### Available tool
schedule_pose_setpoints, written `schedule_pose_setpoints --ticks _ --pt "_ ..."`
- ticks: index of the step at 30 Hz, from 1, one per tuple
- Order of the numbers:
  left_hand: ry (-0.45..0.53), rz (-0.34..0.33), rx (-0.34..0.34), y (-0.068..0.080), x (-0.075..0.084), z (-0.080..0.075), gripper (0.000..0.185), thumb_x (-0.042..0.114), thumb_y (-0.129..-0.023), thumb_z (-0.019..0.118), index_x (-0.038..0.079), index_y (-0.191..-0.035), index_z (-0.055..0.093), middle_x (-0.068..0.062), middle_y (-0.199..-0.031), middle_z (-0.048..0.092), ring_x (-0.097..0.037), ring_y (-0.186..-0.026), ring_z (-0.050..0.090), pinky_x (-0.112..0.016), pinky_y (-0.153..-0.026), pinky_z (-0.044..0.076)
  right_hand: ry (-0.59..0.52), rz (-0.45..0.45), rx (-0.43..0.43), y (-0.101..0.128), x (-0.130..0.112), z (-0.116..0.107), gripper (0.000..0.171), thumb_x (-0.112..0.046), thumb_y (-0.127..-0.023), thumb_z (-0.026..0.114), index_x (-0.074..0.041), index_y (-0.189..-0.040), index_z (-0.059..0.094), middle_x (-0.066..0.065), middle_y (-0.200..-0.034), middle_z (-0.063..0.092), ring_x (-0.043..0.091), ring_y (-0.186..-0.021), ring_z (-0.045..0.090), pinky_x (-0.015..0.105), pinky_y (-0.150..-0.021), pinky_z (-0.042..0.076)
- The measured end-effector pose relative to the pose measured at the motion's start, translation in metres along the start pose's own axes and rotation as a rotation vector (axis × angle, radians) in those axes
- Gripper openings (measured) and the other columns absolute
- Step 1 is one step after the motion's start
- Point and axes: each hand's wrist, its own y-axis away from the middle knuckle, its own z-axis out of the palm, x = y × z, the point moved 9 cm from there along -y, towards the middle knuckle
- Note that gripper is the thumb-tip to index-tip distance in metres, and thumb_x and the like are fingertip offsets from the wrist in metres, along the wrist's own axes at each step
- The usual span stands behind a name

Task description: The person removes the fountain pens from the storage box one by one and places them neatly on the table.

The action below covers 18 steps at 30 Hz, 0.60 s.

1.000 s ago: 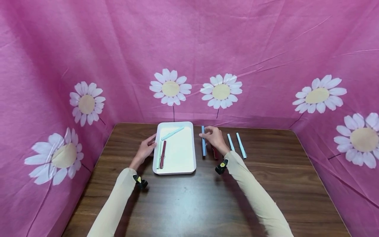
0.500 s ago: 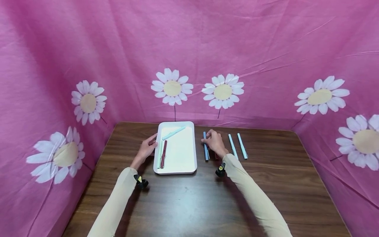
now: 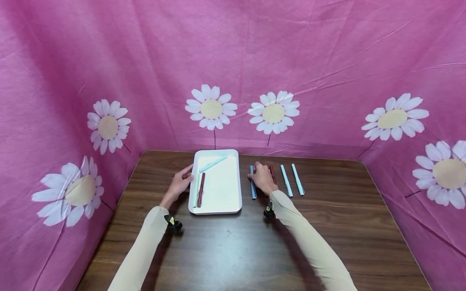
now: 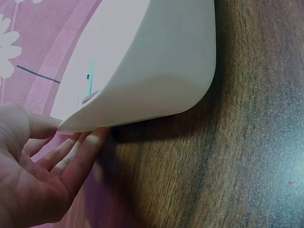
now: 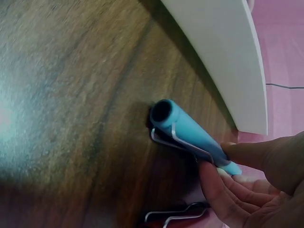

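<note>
My right hand (image 3: 263,178) pinches a blue pen (image 3: 253,186) between thumb and fingers, low over the table right of the tray. In the right wrist view this blue pen (image 5: 187,130) points its open-looking round end and wire clip toward the camera. A dark red pen (image 3: 272,173) lies just beside that hand, partly hidden by it. My left hand (image 3: 180,182) holds the left edge of a white tray (image 3: 222,209); in the left wrist view the thumb is at the rim and the fingertips at the underside. Inside lie a dark red pen (image 3: 201,190), a pale green pen (image 3: 195,190) and a light blue pen (image 3: 213,163).
Two light blue pens, a nearer pen (image 3: 286,180) and a farther pen (image 3: 298,180), lie side by side to the right. Pink cloth (image 3: 233,60) with daisies hangs around the brown wooden table (image 3: 225,254) at the back and both sides.
My right hand has brought the blue pen down and nearer to me beside the tray, then shifted slightly left, uncovering more of the red pen. The left hand and tray stay put.
</note>
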Motion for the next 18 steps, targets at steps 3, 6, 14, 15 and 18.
schedule_pose_setpoints --ticks 3,6,14,15,18 --pt "0.000 -0.002 -0.001 -0.0003 0.0001 0.0005 0.054 0.008 -0.109 0.051 0.013 -0.162 0.041 -0.029 -0.150 0.054 -0.039 -0.125 0.061 -0.039 -0.081 0.065 0.023 -0.018 0.015 -0.0002 -0.0008 -0.0004 0.027 -0.010 -0.091 0.082 -0.001 -0.094 0.056 0.008 -0.078 0.058 0.024 -0.071 0.057 0.036 -0.063 0.049" --pt "-0.001 -0.004 0.001 -0.0005 0.0002 0.0003 0.054 0.008 -0.108 0.052 0.013 -0.161 0.042 -0.029 -0.150 0.054 -0.039 -0.126 0.061 -0.039 -0.083 0.065 0.027 -0.027 0.024 0.0004 -0.0028 -0.0003 0.026 -0.009 -0.091 0.081 -0.001 -0.093 0.056 0.009 -0.078 0.058 0.025 -0.072 0.058 0.038 -0.064 0.050" --pt "-0.017 0.004 0.006 -0.0025 -0.0001 -0.0007 0.054 0.008 -0.108 0.052 0.012 -0.161 0.042 -0.029 -0.151 0.053 -0.040 -0.130 0.059 -0.040 -0.088 0.063 0.053 -0.019 0.042 0.0017 -0.0045 -0.0014 0.024 -0.010 -0.094 0.078 -0.002 -0.091 0.056 0.010 -0.078 0.059 0.025 -0.070 0.061 0.038 -0.061 0.053" --pt "-0.015 0.004 0.005 -0.0027 -0.0003 -0.0006 0.054 0.008 -0.108 0.053 0.013 -0.161 0.042 -0.029 -0.151 0.053 -0.039 -0.129 0.059 -0.040 -0.088 0.064 0.054 -0.020 0.044 0.0017 -0.0043 -0.0014 0.024 -0.011 -0.094 0.078 -0.002 -0.091 0.056 0.010 -0.078 0.060 0.025 -0.070 0.061 0.038 -0.061 0.053" --pt "-0.010 0.006 0.001 -0.0021 -0.0002 -0.0005 0.055 0.008 -0.108 0.053 0.013 -0.161 0.042 -0.029 -0.151 0.054 -0.039 -0.128 0.059 -0.039 -0.085 0.064 0.055 -0.021 0.049 0.0015 -0.0033 -0.0012 0.024 -0.012 -0.095 0.077 -0.002 -0.092 0.055 0.010 -0.078 0.060 0.025 -0.070 0.061 0.038 -0.061 0.053"
